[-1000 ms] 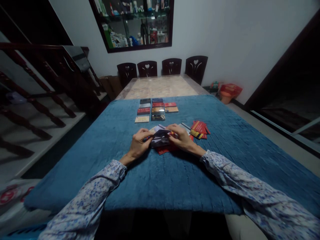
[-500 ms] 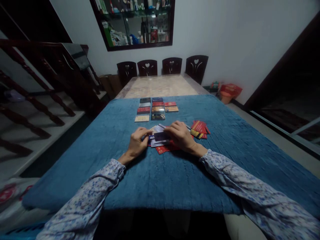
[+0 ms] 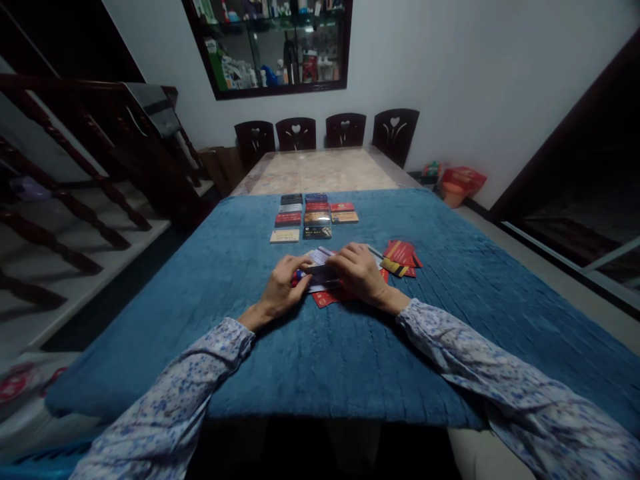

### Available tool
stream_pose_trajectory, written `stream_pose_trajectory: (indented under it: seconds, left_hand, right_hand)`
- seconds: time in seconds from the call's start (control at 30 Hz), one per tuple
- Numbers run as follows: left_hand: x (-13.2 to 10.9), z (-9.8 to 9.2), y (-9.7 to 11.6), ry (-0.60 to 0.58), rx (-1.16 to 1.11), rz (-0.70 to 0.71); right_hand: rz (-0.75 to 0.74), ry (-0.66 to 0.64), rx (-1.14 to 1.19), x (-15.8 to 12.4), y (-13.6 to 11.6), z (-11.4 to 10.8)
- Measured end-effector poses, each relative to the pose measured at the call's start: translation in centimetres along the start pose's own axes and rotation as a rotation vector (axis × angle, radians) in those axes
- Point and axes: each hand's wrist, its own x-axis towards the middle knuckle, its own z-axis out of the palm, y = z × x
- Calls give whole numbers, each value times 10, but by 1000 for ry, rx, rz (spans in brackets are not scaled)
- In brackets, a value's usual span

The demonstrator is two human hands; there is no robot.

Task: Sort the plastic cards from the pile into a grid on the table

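Between my two hands is a dark card (image 3: 321, 275), tilted up above a loose heap of cards. My left hand (image 3: 284, 287) pinches its left end between thumb and fingers. The fingers of my right hand (image 3: 361, 272) close on its right end and hide part of it. Beneath lie a red card (image 3: 326, 298), a whitish card (image 3: 319, 254) and others mostly covered by my hands. Right of my right hand, several red cards (image 3: 399, 252) lie spread with a yellow-and-black card (image 3: 394, 266).
Beyond my hands, cards lie in columns, among them a cream card (image 3: 285, 235), a black card (image 3: 317, 233) and an orange card (image 3: 345, 217). A blue cloth (image 3: 210, 267) covers the near table; bare tabletop (image 3: 330, 172) and chairs (image 3: 345, 130) are beyond.
My left hand has shifted slightly right, its thumb and fingers now further over the dark card. The dark card is tilted up more. My right hand stays nearly in place.
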Motion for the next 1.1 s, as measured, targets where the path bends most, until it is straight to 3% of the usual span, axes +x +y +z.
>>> stream_pose_trajectory:
  seconds: [0.27, 0.6, 0.77, 1.1]
  left_hand:
    - [-1, -1, -4, -68, 77, -14]
    - [-3, 1, -7, -134, 175, -86]
    - [-3, 2, -6, -204, 217, -139]
    - [-3, 2, -7, -191, 232, -101]
  right_hand:
    - [-16, -45, -39, -5, 1, 2]
    - [124, -254, -79, -12, 1, 6]
    - [142, -264, -81, -12, 2, 9]
    - [122, -208, -10, -8, 1, 3]
